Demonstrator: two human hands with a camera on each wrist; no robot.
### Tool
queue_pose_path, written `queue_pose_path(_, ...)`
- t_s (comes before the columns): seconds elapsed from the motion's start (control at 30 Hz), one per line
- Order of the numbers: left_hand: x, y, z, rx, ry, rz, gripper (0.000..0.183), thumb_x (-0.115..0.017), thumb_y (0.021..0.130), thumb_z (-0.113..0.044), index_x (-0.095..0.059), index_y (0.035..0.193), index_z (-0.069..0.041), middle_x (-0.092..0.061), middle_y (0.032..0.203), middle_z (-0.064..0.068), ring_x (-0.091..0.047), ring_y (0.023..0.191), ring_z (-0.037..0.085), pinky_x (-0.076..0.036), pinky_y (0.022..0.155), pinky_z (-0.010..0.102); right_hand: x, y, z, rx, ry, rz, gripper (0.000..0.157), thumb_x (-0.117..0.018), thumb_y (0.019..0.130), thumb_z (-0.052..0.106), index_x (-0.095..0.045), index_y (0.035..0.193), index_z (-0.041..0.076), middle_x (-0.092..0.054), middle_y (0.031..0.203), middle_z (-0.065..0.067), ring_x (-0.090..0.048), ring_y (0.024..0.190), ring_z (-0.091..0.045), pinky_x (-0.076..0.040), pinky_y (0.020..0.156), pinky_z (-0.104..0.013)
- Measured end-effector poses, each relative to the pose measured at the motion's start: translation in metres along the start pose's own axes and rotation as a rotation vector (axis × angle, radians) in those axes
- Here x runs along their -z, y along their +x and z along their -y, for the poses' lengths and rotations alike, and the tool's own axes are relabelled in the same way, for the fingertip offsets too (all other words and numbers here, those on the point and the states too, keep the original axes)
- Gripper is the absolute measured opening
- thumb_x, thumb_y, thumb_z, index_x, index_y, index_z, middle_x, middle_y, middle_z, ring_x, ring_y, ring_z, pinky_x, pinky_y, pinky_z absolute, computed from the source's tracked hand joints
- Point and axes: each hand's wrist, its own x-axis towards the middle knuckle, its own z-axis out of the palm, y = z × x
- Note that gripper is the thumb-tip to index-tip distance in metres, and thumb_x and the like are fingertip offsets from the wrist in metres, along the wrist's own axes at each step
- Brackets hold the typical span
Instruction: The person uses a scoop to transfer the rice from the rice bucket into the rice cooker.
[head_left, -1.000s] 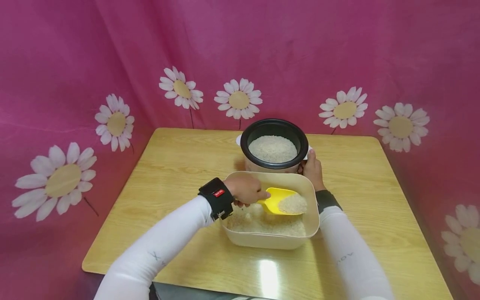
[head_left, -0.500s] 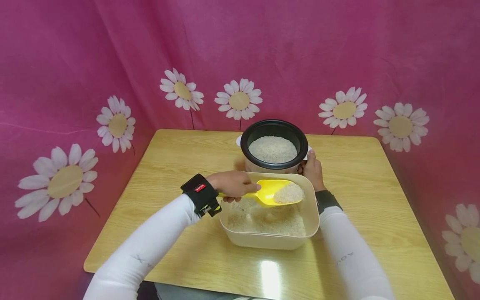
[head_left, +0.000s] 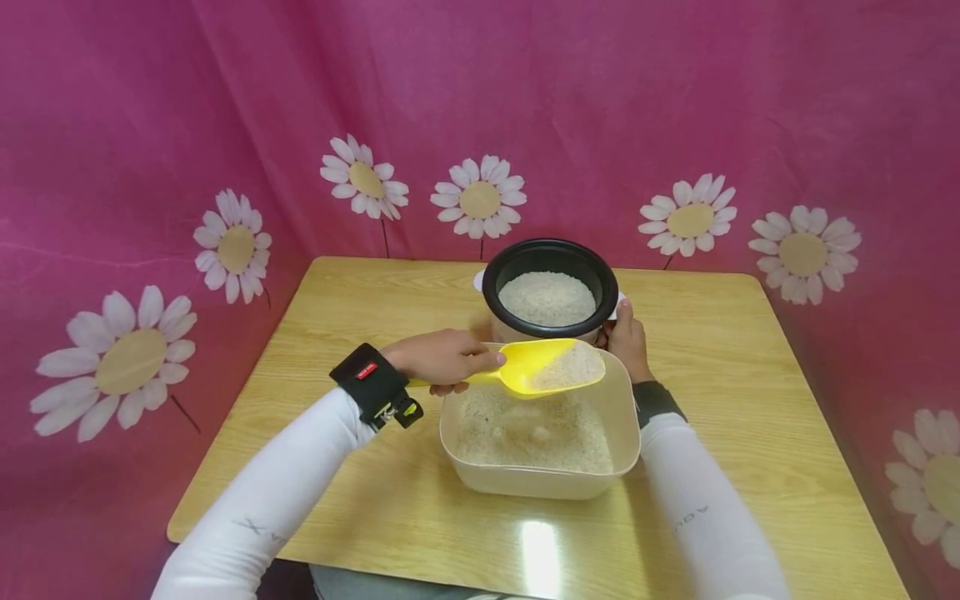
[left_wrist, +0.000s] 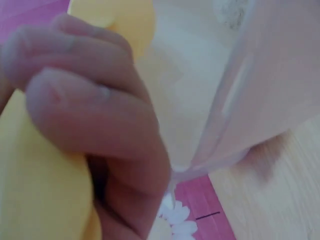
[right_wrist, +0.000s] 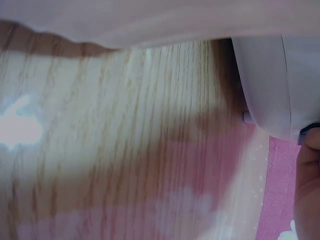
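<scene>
My left hand [head_left: 442, 357] grips the handle of a yellow scoop [head_left: 517, 367], its fingers curled around the handle [left_wrist: 40, 175] in the left wrist view. Rice [head_left: 573, 367] fills the far end of the scoop, which hovers over the back part of a cream plastic bin [head_left: 540, 483]. More rice [head_left: 532, 433] covers the bin's floor. Behind the bin stands a small rice cooker [head_left: 550, 331] with a black inner pot and a mound of rice [head_left: 547, 298] inside. At its right side, my right hand [head_left: 628, 343] holds the white side handle [head_left: 617, 305].
Everything stands on a wooden table [head_left: 360, 333] with rounded corners. A pink curtain [head_left: 570, 125] printed with daisies encloses the back and both sides. The bin sits close against the cooker's front.
My left hand has lifted the rice-laden scoop up from the bin's middle toward its back edge and a little left. My right hand stays at the cooker handle.
</scene>
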Motion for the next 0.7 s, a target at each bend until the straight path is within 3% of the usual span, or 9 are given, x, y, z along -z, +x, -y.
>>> queue_pose_path(0.23, 0.021, 0.002, -0.002, -0.031, -0.022, -0.093, 0.039, -0.051, 0.107, -0.048, -0.066, 0.127, -0.019, -0.049, 0.065, 0.001, -0.041, 0.049, 0.017, -0.036, 0.052, 0.027, 0.001, 0.0, 0.0, -0.021, 0.034, 0.007, 0.074, -0.019, 0.108, 0.06, -0.045, 0.052, 0.021, -0.048, 0.051, 0.011, -0.045, 0.051, -0.006, -0.038, 0.055, -0.023)
queue_pose_path(0.43, 0.041, 0.007, -0.009, -0.025, 0.038, -0.25, 0.04, -0.051, 0.106, -0.049, -0.067, 0.101, -0.012, -0.05, 0.064, 0.001, -0.045, 0.05, 0.017, -0.035, 0.052, 0.029, 0.0, 0.004, -0.001, 0.014, 0.036, 0.019, 0.074, -0.019, 0.109, 0.057, -0.047, 0.053, 0.018, -0.051, 0.051, 0.01, -0.048, 0.051, -0.006, -0.039, 0.055, -0.023)
queue_pose_path(0.6, 0.05, 0.02, -0.017, 0.033, 0.071, -0.381, 0.041, -0.052, 0.105, -0.051, -0.064, 0.103, -0.012, -0.058, 0.072, 0.004, -0.049, 0.054, 0.019, -0.035, 0.051, 0.029, 0.001, 0.003, 0.002, 0.002, 0.035, 0.034, 0.074, -0.018, 0.11, 0.058, -0.048, 0.058, 0.013, -0.051, 0.054, 0.009, -0.047, 0.053, -0.007, -0.04, 0.055, -0.024)
queue_pose_path(0.7, 0.047, 0.032, -0.019, 0.009, 0.119, -0.44, 0.041, -0.053, 0.106, -0.047, -0.066, 0.1, -0.008, -0.055, 0.072, 0.003, -0.05, 0.058, 0.019, -0.036, 0.053, 0.027, 0.001, 0.0, 0.002, -0.021, 0.042, 0.05, 0.074, -0.018, 0.109, 0.059, -0.047, 0.06, 0.012, -0.05, 0.056, 0.008, -0.047, 0.055, -0.008, -0.04, 0.056, -0.024)
